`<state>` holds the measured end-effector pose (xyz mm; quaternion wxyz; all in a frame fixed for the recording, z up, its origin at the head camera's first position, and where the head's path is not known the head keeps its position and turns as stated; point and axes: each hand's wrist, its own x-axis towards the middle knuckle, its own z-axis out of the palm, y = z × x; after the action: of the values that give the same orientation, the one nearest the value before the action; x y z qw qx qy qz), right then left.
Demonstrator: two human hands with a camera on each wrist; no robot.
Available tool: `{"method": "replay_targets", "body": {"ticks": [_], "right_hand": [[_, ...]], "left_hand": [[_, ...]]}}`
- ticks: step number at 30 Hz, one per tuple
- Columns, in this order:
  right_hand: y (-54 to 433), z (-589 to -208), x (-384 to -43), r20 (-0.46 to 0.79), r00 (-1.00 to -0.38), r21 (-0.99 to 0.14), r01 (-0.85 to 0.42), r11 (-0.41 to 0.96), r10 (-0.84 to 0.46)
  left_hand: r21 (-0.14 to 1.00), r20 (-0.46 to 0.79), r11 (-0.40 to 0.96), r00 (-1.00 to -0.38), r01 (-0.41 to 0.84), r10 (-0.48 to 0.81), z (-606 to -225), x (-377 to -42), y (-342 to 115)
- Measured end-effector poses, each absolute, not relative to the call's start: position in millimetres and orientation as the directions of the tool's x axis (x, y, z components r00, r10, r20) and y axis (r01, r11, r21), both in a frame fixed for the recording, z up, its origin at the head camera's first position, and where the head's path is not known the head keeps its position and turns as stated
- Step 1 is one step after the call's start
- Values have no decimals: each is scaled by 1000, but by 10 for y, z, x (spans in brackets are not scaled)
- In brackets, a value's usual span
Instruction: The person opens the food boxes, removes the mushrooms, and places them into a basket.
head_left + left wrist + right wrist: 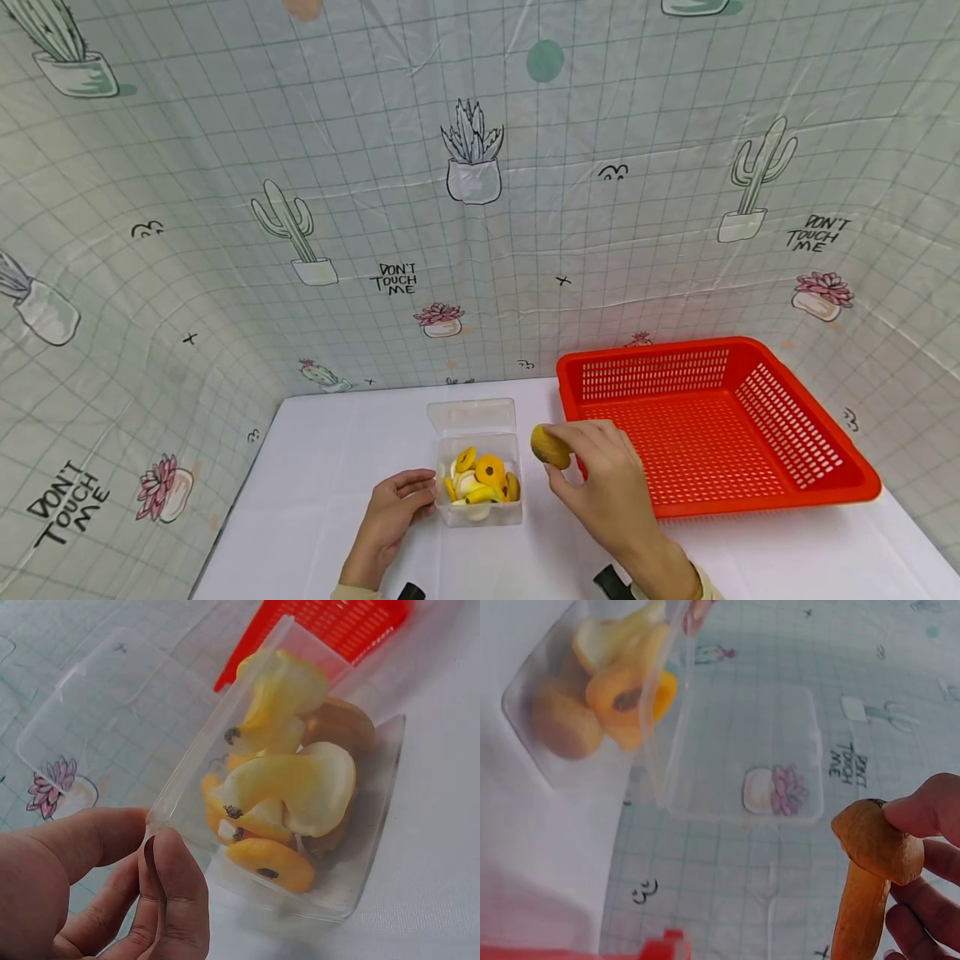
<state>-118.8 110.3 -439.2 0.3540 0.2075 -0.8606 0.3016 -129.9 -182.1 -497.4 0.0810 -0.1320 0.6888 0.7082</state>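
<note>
A toy mushroom with a brown cap and stem is pinched between the thumb and fingers of my right hand. It is held up in the air, between the clear plastic box and the red basket. My left hand pinches the box's left rim between thumb and fingers. Inside the box lie several yellow and orange toy pieces, some curved with dark tips. A brown piece sits among them. The box's see-through lid stands folded open at the back.
The red perforated basket fills the right side of the white table, just beyond my right hand. A grid-patterned cloth with cactus drawings hangs behind the table and along its sides.
</note>
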Motion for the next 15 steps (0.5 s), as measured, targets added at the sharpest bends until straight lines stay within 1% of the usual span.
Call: {"method": "replay_targets", "body": {"ticks": [9,15], "right_hand": [[1494,-4318,-1175,758,-642,-336,-533,777,-113],[1752,-4318,-1187,738,-669,-335,-472,815,-84]], "left_hand": [[951,-309,-25,-947,-308,-83,-4972,-1321,-1810],[947,-320,-22,-944,-319,-83,-4981,-1322,-1816]]}}
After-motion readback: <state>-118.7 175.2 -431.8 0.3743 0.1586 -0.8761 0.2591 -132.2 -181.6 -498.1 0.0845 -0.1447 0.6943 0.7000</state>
